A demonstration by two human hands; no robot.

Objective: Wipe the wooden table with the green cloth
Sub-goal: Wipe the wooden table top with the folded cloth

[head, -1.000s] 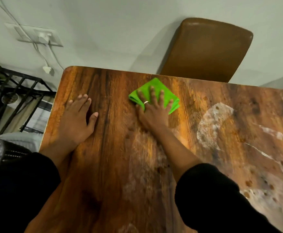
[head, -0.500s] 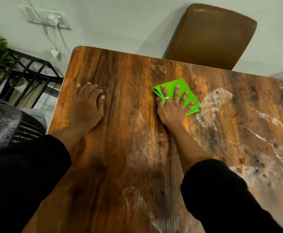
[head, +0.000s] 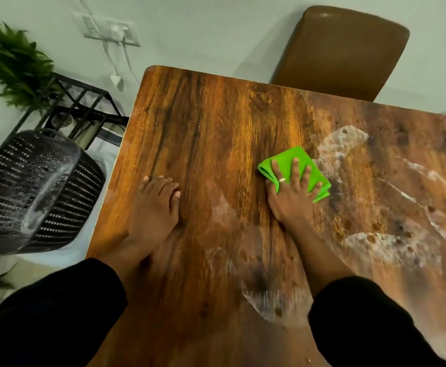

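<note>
A folded green cloth (head: 300, 161) lies flat on the wooden table (head: 216, 123), near its middle. My right hand (head: 292, 192) presses down on it with fingers spread, a ring on one finger. The cloth's near part is hidden under the palm. My left hand (head: 155, 207) rests flat on the bare wood to the left, fingers together, holding nothing. Whitish smears and brown spots (head: 375, 245) cover the table to the right of the cloth and in front of it.
A brown chair (head: 346, 51) stands at the table's far side. Left of the table are a black perforated basket (head: 34, 192), a black metal rack (head: 84, 107) and a green plant (head: 15, 64). A wall socket with cables (head: 110, 30) sits behind.
My right hand has slid the cloth to the right and toward me, from near the far edge to the smeared patch. My left hand has stayed planted on the wood.
</note>
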